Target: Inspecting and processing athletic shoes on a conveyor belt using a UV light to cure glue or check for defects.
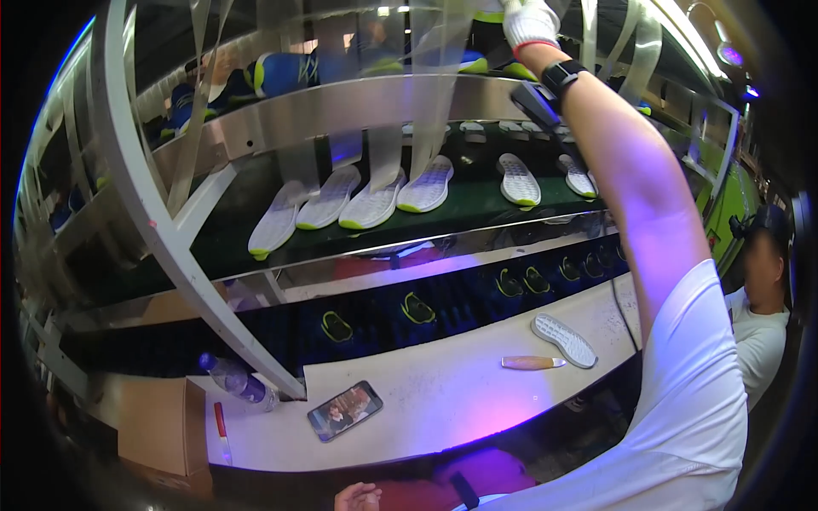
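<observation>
The right hand (pixel 528 21), in a white knit glove, reaches to twelve o'clock at the top shelf, touching a blue and lime-green shoe (pixel 477 51) whose long axis runs left-right; how far its fingers close cannot be told, the frame edge cropping them; the bare left hand (pixel 358 496) rests loosely curled and empty at six o'clock, far from it; hanging clear plastic strips (pixel 434 94) crowd the shelf front, leaving narrow gaps.

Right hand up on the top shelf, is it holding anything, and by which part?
Cannot tell: the gloved right hand reaches the top shelf beside a shoe, but its fingers are cut off by the picture's edge.
</observation>
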A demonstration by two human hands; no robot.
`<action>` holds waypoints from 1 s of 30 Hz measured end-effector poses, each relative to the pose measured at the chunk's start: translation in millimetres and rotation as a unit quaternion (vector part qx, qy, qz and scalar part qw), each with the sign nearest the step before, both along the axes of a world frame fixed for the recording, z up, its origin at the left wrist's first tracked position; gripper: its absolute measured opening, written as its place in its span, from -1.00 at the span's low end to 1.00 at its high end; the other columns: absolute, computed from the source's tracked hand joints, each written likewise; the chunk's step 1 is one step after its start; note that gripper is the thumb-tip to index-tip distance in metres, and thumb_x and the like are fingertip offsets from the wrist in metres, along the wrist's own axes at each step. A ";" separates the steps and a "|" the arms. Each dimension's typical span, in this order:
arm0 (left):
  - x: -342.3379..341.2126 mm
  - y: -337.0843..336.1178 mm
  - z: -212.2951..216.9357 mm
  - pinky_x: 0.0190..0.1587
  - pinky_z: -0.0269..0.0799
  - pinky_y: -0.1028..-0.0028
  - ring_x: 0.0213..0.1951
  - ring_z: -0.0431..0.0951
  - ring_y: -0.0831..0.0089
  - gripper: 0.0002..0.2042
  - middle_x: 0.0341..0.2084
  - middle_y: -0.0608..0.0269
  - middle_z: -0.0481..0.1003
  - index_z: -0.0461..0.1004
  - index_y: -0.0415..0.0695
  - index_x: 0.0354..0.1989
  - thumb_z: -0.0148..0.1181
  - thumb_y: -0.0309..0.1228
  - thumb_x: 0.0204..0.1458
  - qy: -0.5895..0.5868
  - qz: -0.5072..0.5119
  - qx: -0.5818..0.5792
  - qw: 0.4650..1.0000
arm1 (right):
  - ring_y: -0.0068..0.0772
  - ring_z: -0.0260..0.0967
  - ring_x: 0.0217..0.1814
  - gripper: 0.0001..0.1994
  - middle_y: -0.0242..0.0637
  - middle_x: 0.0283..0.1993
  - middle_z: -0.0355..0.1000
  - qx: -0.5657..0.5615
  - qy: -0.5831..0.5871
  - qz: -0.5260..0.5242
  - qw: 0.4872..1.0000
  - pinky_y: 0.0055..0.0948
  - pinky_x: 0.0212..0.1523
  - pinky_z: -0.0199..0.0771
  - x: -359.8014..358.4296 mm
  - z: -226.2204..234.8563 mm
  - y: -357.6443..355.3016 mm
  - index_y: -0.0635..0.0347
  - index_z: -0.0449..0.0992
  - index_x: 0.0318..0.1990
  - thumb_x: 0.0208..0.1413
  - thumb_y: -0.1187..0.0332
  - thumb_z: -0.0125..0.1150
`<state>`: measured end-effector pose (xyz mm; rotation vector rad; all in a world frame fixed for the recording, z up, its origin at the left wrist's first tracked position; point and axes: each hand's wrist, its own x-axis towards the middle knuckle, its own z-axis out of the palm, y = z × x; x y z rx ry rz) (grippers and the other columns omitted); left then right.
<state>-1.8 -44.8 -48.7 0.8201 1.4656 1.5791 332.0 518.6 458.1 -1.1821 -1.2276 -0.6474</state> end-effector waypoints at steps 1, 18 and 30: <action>-0.8 0.2 1.5 0.16 0.57 0.35 0.00 0.67 0.31 -0.73 -0.02 0.05 0.64 0.49 -0.29 0.18 0.20 -0.58 0.34 -0.001 0.003 -0.008 1.000 | 0.31 0.52 0.23 -0.47 0.22 0.18 0.55 -0.010 -0.093 -0.030 0.995 0.04 0.22 0.53 8.2 -6.2 -3.0 0.16 0.56 0.22 0.42 -0.10 0.06; 5.2 -31.7 5.3 0.11 0.60 0.36 -0.05 0.70 0.34 -0.82 -0.10 0.04 0.66 0.50 -0.32 0.05 0.19 -0.65 0.32 0.084 0.045 0.002 0.995 | 0.09 0.33 0.51 -0.33 -0.20 0.48 0.42 -0.209 -0.410 0.340 0.820 0.00 0.41 0.44 -361.1 -264.8 -135.7 -0.25 0.57 0.37 0.18 -0.30 0.13; -20.1 2.5 29.9 0.06 0.58 0.41 -0.06 0.67 0.39 -0.86 -0.13 0.08 0.66 0.55 -0.30 0.01 0.21 -0.58 0.33 0.184 0.034 0.015 0.982 | 0.00 0.43 0.46 -0.35 -0.04 0.43 0.46 -0.437 -0.419 0.224 0.764 -0.08 0.40 0.41 -283.2 -247.8 -103.0 0.10 0.54 0.35 0.36 -0.16 -0.09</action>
